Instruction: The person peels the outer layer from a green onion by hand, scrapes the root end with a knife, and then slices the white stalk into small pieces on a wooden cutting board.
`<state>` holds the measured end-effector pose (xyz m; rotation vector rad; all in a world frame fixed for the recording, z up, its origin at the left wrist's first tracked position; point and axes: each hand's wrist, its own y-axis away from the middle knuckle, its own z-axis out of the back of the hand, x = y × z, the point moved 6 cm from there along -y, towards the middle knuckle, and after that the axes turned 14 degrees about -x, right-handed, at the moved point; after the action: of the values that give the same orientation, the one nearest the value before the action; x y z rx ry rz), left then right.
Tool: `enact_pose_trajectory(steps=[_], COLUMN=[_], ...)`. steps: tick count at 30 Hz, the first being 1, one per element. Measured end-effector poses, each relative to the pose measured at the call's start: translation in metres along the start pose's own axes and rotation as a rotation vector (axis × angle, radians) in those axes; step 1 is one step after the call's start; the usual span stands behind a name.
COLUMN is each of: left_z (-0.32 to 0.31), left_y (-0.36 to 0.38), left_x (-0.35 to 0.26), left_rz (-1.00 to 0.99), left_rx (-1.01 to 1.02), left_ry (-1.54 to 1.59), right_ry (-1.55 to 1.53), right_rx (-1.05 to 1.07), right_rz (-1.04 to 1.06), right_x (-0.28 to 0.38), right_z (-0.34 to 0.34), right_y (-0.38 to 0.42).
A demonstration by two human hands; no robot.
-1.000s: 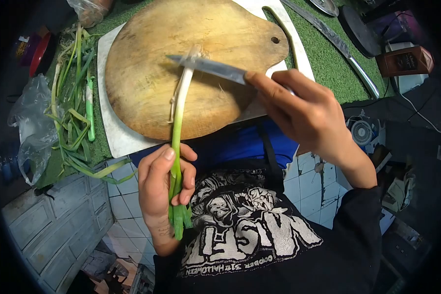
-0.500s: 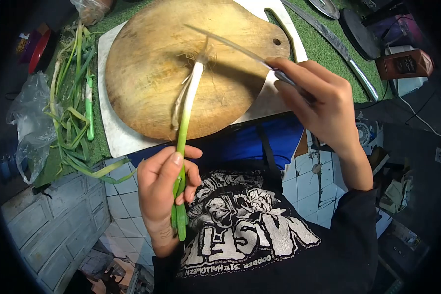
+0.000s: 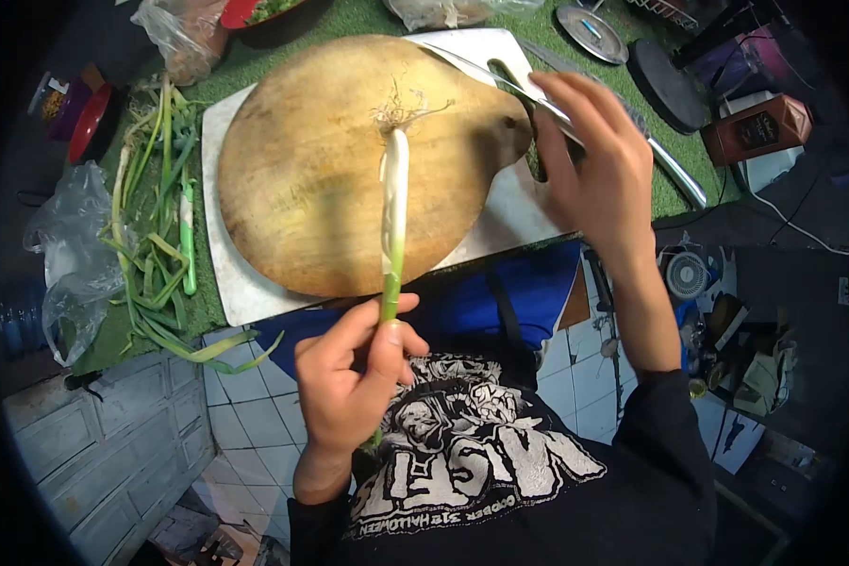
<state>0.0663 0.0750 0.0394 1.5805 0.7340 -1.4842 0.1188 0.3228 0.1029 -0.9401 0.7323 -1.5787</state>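
Note:
My left hand (image 3: pixel 357 377) pinches a green onion (image 3: pixel 396 203) by its green stalk, below the round wooden board (image 3: pixel 292 189). The white end points up over the board. A tuft of roots (image 3: pixel 401 117) lies on the wood just beyond that end. At the board's handle, my right hand (image 3: pixel 599 156) has a thin-bladed knife (image 3: pixel 542 99), its blade pointing up and left. Part of the knife's handle is hidden by the fingers. Under the wooden board lies a white cutting board (image 3: pixel 231 274).
Green onions (image 3: pixel 146 198), a green-handled utensil (image 3: pixel 188 236) and a plastic bag (image 3: pixel 75 255) lie at the left. A large knife (image 3: pixel 677 170), round metal dish (image 3: pixel 591 36) and brown box (image 3: pixel 759 130) are at the right.
My right hand has moved the knife up and right, away from the onion. The root tuft now looks separate from the white end. My left hand has shifted right with the onion.

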Motion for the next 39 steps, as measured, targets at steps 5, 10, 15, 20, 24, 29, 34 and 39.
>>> enact_pose_trajectory(steps=[5,10,15,20,24,29,34,39], left_z=[-0.016,-0.014,0.001,-0.009,-0.011,-0.008,0.013,0.020], left_y=[-0.004,-0.011,-0.029,-0.056,-0.059,-0.060,-0.067,-0.080], left_x=[-0.012,-0.019,-0.066,-0.073,-0.069,-0.071,-0.087,-0.101], left_rz=[-0.057,-0.220,-0.260,-0.113,-0.085,-0.107,-0.342,-0.556], left_rx=[0.057,0.147,-0.046,0.063,0.145,0.138,-0.143,-0.264], left_ry=[0.008,-0.144,0.117,0.331,0.298,0.176,0.011,-0.201], right_ry=[-0.757,-1.102,-1.139,-1.133,-1.060,-1.058,-1.073,-1.207], right_rx=[0.360,0.622,0.480,0.523,0.522,0.531,0.611,0.640], right_rz=[-0.585,-1.331,-1.074,-1.001,-0.967,-0.887,-1.011,-1.123], right_x=[0.058,0.069,0.074,0.079,0.073,0.073,0.068,0.067], right_z=[0.001,-0.018,-0.009,-0.002,0.003,-0.002,-0.007,-0.013], right_y=[0.022,0.051,0.035,0.026,0.024,0.024,0.031,0.037])
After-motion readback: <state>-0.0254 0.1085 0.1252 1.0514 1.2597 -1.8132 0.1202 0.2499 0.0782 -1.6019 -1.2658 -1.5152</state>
